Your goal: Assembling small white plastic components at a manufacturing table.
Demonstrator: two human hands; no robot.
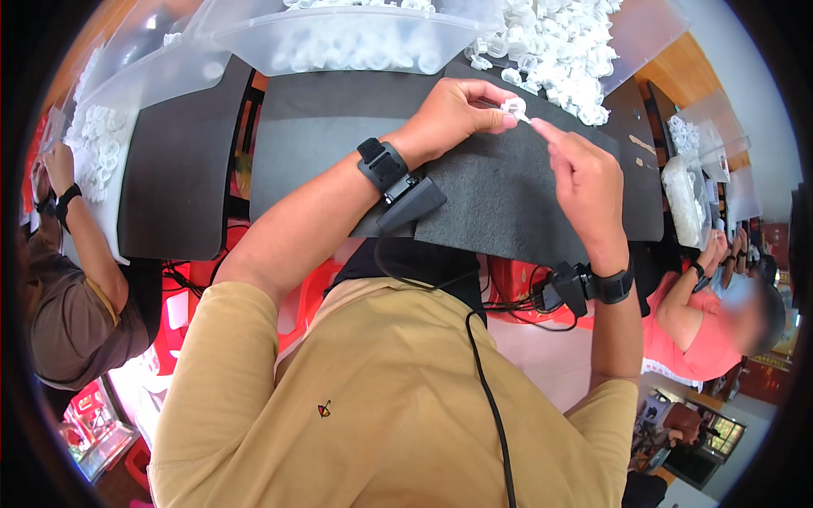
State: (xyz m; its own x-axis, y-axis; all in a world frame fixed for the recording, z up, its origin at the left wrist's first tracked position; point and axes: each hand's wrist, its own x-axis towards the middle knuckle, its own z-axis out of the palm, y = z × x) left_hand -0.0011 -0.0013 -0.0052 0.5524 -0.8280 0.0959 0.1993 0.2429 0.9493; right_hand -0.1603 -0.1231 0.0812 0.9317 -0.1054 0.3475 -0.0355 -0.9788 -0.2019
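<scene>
My left hand [461, 114] is closed, pinching a small white plastic ring-shaped piece [514, 107] between thumb and fingers above the dark table [483, 186]. A thin tab juts from the piece on its right side. My right hand [584, 173] comes in from the right with its index finger stretched out, the tip at that tab. Its other fingers are bent back, and none of them visibly grips the piece. Each of my wrists wears a black strap with a device [411, 199] on it.
A heap of white plastic pieces [550, 55] lies beyond my hands. A translucent bin [347, 42] of similar pieces stands at the back. Black cables [483, 364] hang over my shirt and below the table. Co-workers sit left [80, 279] and right [694, 322], with more white pieces before them.
</scene>
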